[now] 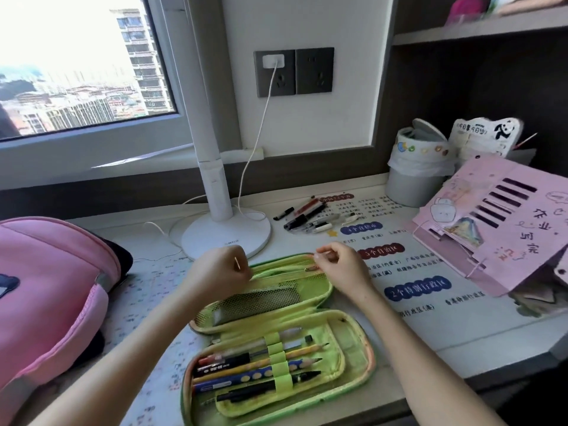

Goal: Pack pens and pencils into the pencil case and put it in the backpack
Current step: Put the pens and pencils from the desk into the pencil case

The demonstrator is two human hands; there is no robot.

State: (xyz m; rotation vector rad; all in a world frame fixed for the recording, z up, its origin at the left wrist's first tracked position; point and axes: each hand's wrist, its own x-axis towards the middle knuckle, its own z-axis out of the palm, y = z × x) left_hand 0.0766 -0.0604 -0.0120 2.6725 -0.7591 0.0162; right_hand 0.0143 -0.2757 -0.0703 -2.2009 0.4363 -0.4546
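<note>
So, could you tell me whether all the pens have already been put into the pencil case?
No, a cluster of loose pens lies on the desk beside the lamp base, apart from the open pencil case.

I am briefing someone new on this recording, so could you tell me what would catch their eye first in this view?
The open green pencil case lies in the middle of the desk, with pens and pencils under elastic loops in its near half. Both hands work at its far edge: the left hand is closed there and the right hand pinches something small. A pink backpack sits at the left, and loose pens lie beyond the case beside the white lamp base.
</note>
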